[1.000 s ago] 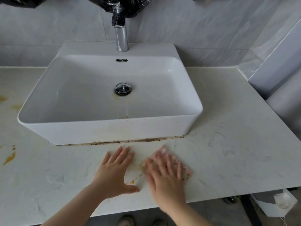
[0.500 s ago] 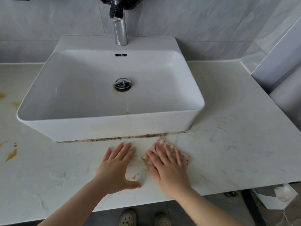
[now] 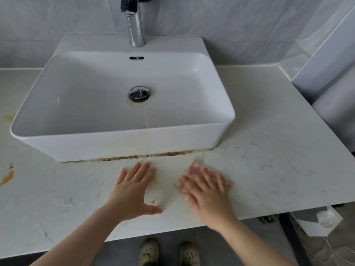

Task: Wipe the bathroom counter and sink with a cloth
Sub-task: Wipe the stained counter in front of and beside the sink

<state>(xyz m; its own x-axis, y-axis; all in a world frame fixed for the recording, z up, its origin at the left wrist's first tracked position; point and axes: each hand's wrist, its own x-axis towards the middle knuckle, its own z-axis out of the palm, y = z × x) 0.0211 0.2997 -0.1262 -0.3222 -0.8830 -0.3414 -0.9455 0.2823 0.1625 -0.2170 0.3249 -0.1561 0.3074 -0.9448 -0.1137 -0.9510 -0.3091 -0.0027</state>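
A white rectangular vessel sink [image 3: 123,143] stands on a pale marble counter [image 3: 269,160], with a chrome tap [image 3: 135,29] behind it. My right hand [image 3: 206,192] lies flat, fingers spread, pressing a small pinkish cloth [image 3: 227,184] onto the counter in front of the sink; the hand is blurred and hides most of the cloth. My left hand [image 3: 134,191] rests flat on the counter beside it, fingers apart, holding nothing. A small orange stain [image 3: 153,202] lies between the hands. Yellowish marks run down from the drain [image 3: 139,94].
Dark grime [image 3: 153,155] lines the seam under the sink's front. Orange stains [image 3: 7,177] mark the counter's far left. The counter's front edge runs just below my wrists. My shoes [image 3: 148,252] and white paper [image 3: 318,221] are on the floor below. A wall panel [image 3: 330,60] rises at right.
My right hand with the cloth has slid back and forth over the counter in front of the sink and is blurred with motion now. The left hand has stayed planted.
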